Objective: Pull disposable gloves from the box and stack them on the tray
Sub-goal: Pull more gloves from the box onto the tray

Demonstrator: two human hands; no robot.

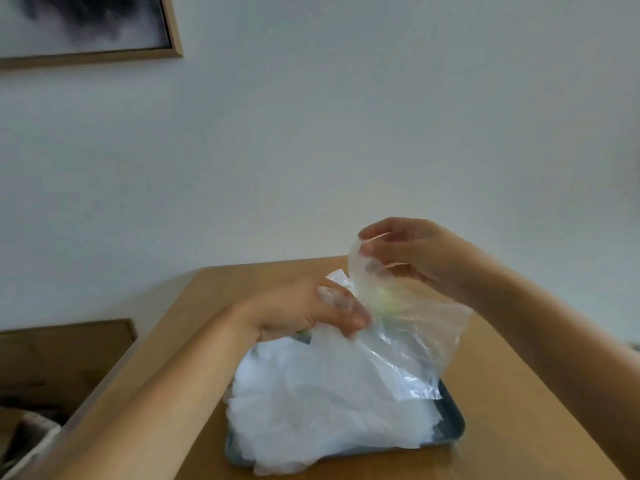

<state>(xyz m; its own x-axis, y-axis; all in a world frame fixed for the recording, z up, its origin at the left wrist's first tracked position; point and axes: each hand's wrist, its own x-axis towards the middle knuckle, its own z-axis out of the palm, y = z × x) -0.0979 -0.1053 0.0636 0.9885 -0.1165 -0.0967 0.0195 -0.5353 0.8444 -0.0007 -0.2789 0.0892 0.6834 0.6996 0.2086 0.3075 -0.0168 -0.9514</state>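
A clear plastic glove [412, 327] hangs in the air above the tray. My right hand [412, 254] pinches its upper edge between thumb and fingers. My left hand [311, 311] grips its lower left part with curled fingers. Below lies a pile of several clear gloves [322, 410], covering most of the dark grey tray [453, 427]. The glove box is mostly hidden behind the held glove and my hands; only a faint yellow-green patch [384, 301] shows through the plastic.
The tray sits on a light wooden table [519, 427] whose far edge meets a white wall. A darker wooden piece of furniture [65, 355] stands lower at the left. A framed picture [86, 26] hangs at the upper left.
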